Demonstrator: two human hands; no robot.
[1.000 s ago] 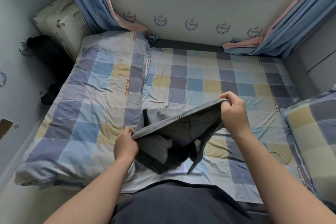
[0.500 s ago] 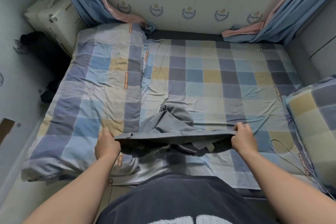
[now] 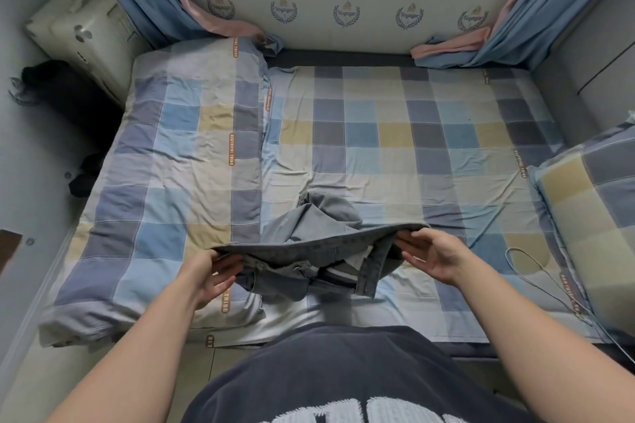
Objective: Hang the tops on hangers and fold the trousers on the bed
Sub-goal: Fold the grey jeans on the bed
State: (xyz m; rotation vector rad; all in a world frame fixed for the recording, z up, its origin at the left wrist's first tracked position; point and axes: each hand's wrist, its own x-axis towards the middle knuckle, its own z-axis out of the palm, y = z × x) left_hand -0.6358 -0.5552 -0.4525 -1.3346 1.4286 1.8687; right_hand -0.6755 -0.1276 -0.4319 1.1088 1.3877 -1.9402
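Note:
Grey trousers (image 3: pixel 309 233) lie bunched on the checked bed sheet (image 3: pixel 395 134) near the bed's front edge, the waistband stretched left to right and the legs crumpled behind it. My left hand (image 3: pixel 209 275) is at the waistband's left end, palm turned inward, fingers fairly straight and touching the cloth. At the right end is my right hand (image 3: pixel 434 256), palm inward, its straight fingertips at the band and gripping nothing. No tops or hangers are in view.
A folded checked duvet (image 3: pixel 178 165) covers the bed's left side and a matching pillow (image 3: pixel 591 216) lies at the right. A thin cable (image 3: pixel 536 271) trails near the right front corner. A white case (image 3: pixel 86 31) and dark items stand left of the bed; curtains hang behind.
The trousers went from held up in the air to lying on the bed. Both hands lowered with the waistband and have loosened from a grip to straight fingers.

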